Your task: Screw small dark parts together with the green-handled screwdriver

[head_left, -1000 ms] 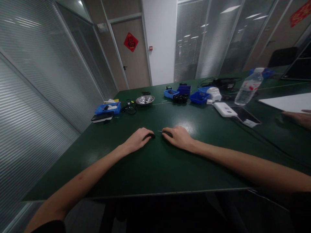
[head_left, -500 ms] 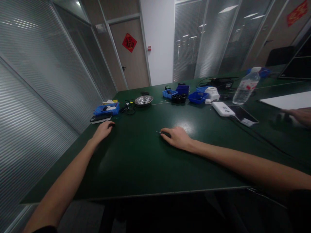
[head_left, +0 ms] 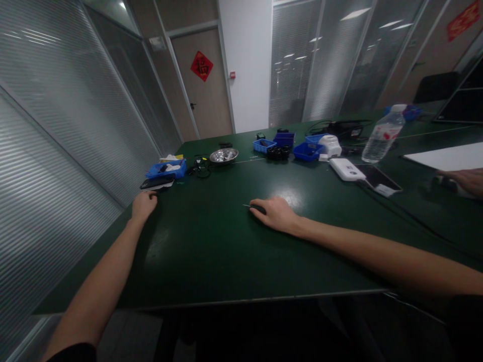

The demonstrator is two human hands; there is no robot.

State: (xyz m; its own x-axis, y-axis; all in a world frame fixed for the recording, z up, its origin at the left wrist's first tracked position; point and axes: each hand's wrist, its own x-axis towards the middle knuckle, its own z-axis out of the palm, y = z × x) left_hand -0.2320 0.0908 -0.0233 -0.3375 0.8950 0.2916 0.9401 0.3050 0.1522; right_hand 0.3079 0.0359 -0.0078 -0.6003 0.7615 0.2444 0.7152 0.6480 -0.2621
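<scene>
My right hand (head_left: 277,212) rests on the green table (head_left: 211,246), closed around a screwdriver-like tool (head_left: 258,208) with a black handle. Its thin metal shaft points left, and most of the handle lies under my fingers. At the table's left side my left hand (head_left: 144,205) is closed, with the fingers curled down. Whether anything is in them I cannot make out. Just beyond it lies a black flat case (head_left: 156,182) on something white, with a small dark shape at its near edge.
Behind the case stands a blue basket (head_left: 167,169) of small items. Black cables (head_left: 198,168) and a metal bowl (head_left: 224,156) sit farther back, then several blue bins (head_left: 307,151). On the right are a white power bank (head_left: 347,170), a water bottle (head_left: 383,134) and another person's hand (head_left: 466,180).
My left hand has moved left, closer to the table's left edge and the black case. My right hand has stayed still with the tool.
</scene>
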